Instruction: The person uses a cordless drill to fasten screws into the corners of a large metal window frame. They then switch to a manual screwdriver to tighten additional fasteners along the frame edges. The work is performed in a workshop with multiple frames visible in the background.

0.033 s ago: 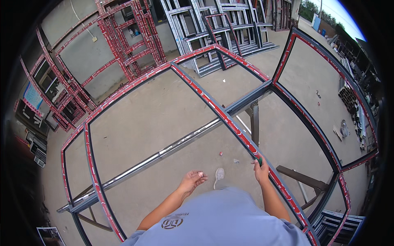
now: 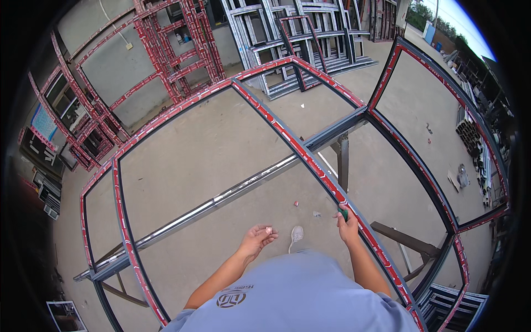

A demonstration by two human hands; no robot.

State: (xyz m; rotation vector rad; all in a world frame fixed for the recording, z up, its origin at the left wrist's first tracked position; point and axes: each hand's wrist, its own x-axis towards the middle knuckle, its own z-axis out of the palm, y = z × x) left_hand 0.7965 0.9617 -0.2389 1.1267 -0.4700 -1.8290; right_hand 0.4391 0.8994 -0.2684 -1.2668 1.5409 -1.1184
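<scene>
A large window frame [image 2: 274, 122] with red protective film and dark grey edges lies in front of me. My right hand [image 2: 348, 228] is closed round a small green-handled tool [image 2: 344, 213], beside the long middle bar of the frame; its working end is too small to make out. To the left, over the floor inside the frame, my left hand [image 2: 257, 242] has its fingers pinched round a small pale scrap [image 2: 269, 231]. That hand is apart from the bars.
A metal beam [image 2: 215, 203] and brown supports [image 2: 406, 239] run beneath the frame. An open sash [image 2: 459, 99] stands up at the right. More frames [image 2: 293, 39] lean at the back, red-filmed ones [image 2: 180, 55] at the wall. Metal profiles [image 2: 470, 130] are stacked far right.
My right hand has shifted slightly left, showing more of the green-handled tool. My left hand has risen a little, still holding the pale scrap. The view has tilted slightly.
</scene>
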